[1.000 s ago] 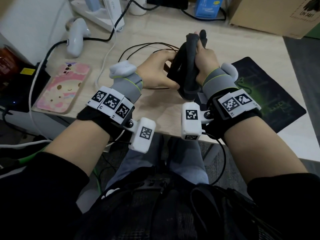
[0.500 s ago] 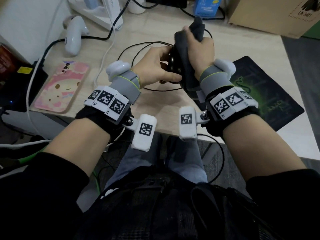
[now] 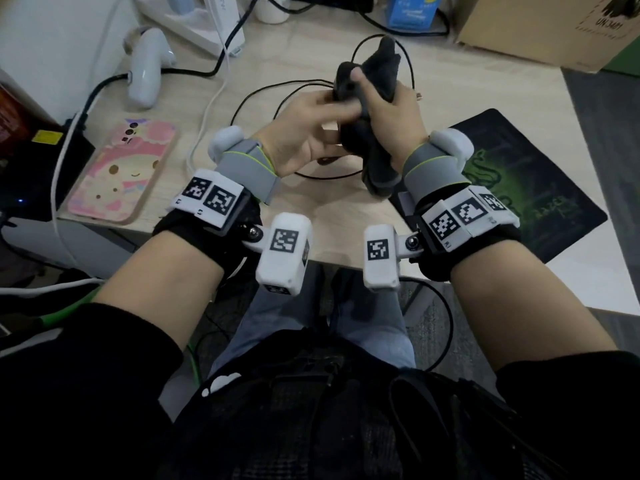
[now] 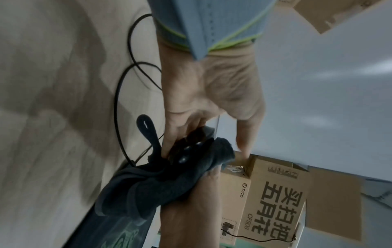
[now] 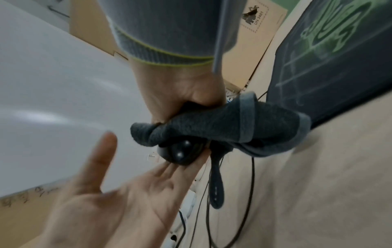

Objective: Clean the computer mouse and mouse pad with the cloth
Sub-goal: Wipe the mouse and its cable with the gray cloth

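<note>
Both hands meet above the middle of the tabletop [image 3: 346, 230], where bare wood lies open beneath them and toward the near edge. A loop of black cable [image 3: 263, 95] sprawls across that middle ground, directly under the raised mouse [image 3: 343, 81] and cloth [image 3: 379, 157]. To the right, the dark mouse pad [image 3: 540, 181] lies flat with nothing standing on it. The left side is crowded: a pink phone [image 3: 121, 174], a white controller [image 3: 147, 67] and white and black cords. Along the far edge stand a cardboard box [image 3: 540, 26], a blue carton [image 3: 414, 8] and a white power strip [image 3: 207, 22], closing off that side.
</note>
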{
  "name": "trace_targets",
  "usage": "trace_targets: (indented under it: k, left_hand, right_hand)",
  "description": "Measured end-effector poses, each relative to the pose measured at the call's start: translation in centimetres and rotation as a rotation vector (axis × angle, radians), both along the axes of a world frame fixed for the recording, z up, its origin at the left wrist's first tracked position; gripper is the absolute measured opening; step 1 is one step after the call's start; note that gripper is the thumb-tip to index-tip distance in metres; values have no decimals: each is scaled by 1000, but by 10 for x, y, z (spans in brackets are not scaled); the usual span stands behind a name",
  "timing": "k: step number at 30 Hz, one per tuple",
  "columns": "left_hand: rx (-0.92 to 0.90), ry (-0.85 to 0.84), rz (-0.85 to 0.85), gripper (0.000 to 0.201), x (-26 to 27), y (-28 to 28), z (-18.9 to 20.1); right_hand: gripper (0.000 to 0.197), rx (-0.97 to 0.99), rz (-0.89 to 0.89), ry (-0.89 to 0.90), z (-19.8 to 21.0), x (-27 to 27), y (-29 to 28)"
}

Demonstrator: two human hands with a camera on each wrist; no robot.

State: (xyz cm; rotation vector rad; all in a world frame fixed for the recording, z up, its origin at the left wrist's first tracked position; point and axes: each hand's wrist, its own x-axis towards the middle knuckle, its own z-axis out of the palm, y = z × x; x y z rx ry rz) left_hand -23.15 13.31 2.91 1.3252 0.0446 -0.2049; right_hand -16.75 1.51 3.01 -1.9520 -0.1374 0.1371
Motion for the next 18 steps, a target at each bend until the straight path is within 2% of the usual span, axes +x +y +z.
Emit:
trace_targets:
  k: [1, 2, 4, 6, 8, 9, 12, 13, 18]
  left_hand:
    - [-89, 35, 29, 22, 1, 1, 2]
    - [-134, 69, 73, 31, 2, 1, 3]
    - [-115, 80, 146, 39, 5, 0, 3]
    - [-62, 63, 174, 33, 8, -5, 2]
    - [-75, 71, 231, 30, 11, -11, 1]
    - [-99, 86, 283, 29, 14, -13, 1]
    - [-249, 179, 414, 30, 20, -17, -2]
    - [-278, 189, 419, 32, 21, -18, -2]
    - [-289, 154, 396, 33, 19, -20, 0]
  right_hand:
    - [37, -18, -20, -17, 3, 3, -3]
    - [45, -57, -42, -44, 6, 6, -6]
    - [53, -130, -42, -124, 10, 6, -12]
    - [46, -131, 25, -125, 12, 3, -12]
    - [30, -88, 79, -74, 7, -4, -6]
    - [29, -72, 85, -58, 2, -9, -2]
    - [64, -35, 53, -121, -8, -26, 5]
    - [67, -30, 36, -152, -10, -29, 6]
    - [39, -110, -58, -178, 0, -19, 5]
